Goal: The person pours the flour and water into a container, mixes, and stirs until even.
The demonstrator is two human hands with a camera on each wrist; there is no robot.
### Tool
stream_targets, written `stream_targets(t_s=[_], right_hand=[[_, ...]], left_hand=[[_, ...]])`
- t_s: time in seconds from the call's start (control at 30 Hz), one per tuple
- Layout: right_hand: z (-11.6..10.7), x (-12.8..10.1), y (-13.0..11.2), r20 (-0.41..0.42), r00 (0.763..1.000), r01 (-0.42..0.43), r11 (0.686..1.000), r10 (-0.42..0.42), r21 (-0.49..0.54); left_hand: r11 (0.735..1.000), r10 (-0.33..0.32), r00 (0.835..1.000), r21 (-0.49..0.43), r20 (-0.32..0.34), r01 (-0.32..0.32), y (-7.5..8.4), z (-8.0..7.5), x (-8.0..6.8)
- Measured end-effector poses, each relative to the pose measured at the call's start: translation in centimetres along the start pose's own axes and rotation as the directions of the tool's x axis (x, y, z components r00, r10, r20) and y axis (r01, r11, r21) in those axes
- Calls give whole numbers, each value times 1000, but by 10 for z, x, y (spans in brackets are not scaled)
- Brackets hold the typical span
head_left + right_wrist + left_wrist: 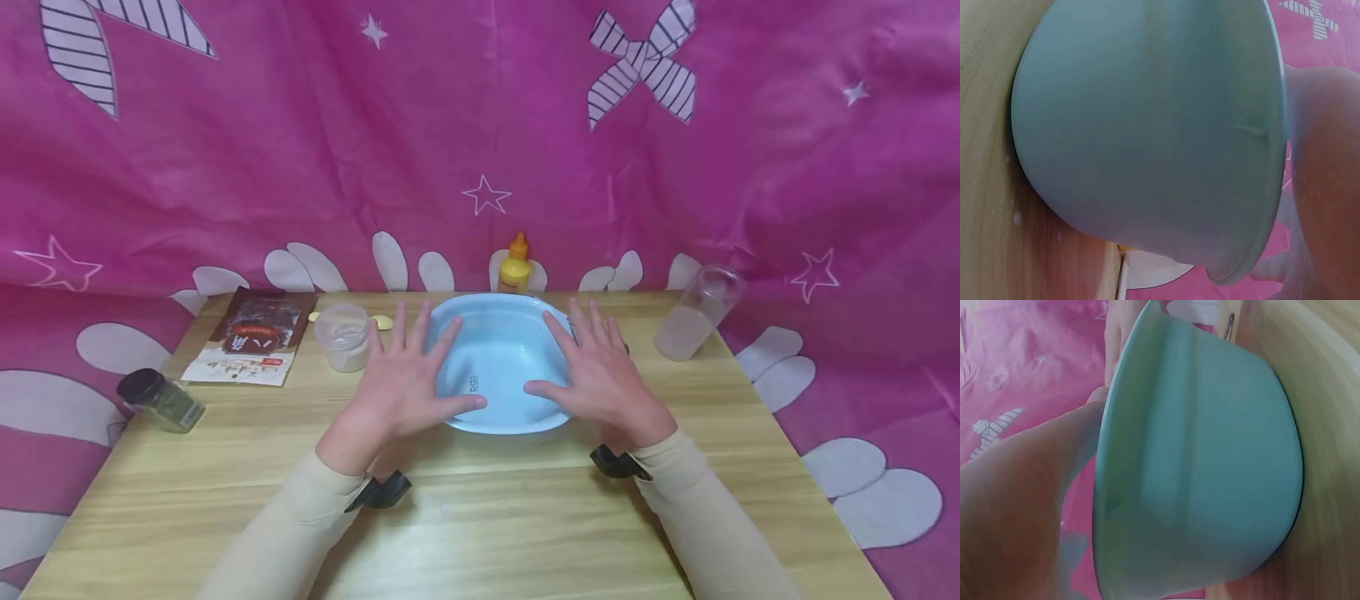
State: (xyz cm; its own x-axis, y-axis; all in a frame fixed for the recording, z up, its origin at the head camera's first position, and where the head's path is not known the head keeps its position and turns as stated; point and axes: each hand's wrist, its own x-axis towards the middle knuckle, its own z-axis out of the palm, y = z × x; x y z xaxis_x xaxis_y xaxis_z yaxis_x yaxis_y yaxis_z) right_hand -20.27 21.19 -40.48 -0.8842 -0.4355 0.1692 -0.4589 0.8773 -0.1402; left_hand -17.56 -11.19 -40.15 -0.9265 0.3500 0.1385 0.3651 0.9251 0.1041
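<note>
A light blue bowl [501,367] stands on the wooden table [480,508], centre. My left hand [408,379] lies with straight, spread fingers over the bowl's left rim, thumb reaching to the near rim. My right hand [596,371] mirrors it on the right rim, fingers straight, thumb pointing inward over the bowl. In the left wrist view the bowl's outer wall [1210,469] fills the frame, with my left hand [1029,481] beside its rim. In the right wrist view the bowl [1147,125] stands on the table with my right hand [1325,187] at its rim.
A yellow squeeze bottle [514,265] stands behind the bowl. At left are a small clear lidded jar [342,336], a brown and white packet [253,335] and a dark-capped spice jar [161,400] on its side. A clear tumbler [697,312] stands at right. Pink cloth hangs behind.
</note>
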Motion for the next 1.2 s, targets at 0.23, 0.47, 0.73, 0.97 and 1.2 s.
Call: stream_targets(t_s=[0.23, 0.47, 0.73, 0.97, 1.2], right_hand=[[-1, -2, 7, 42, 999, -5, 998, 3, 59], [-7, -3, 26, 125, 990, 31, 973, -61, 229], [1, -8, 49, 116, 990, 21, 910, -76, 415], [11, -14, 59, 63, 997, -3, 863, -34, 506], [29, -17, 66, 18, 1000, 0, 684, -20, 730]], left_hand=[[997, -1, 1000, -76, -11, 0, -12, -4, 0], [984, 18, 998, -176, -56, -28, -43, -11, 2], [973, 2, 983, -228, -185, -45, -90, -8, -4], [931, -114, 964, -364, -242, 19, -124, -6, -14], [817, -239, 950, -570, -201, 84, -148, 0, -21]])
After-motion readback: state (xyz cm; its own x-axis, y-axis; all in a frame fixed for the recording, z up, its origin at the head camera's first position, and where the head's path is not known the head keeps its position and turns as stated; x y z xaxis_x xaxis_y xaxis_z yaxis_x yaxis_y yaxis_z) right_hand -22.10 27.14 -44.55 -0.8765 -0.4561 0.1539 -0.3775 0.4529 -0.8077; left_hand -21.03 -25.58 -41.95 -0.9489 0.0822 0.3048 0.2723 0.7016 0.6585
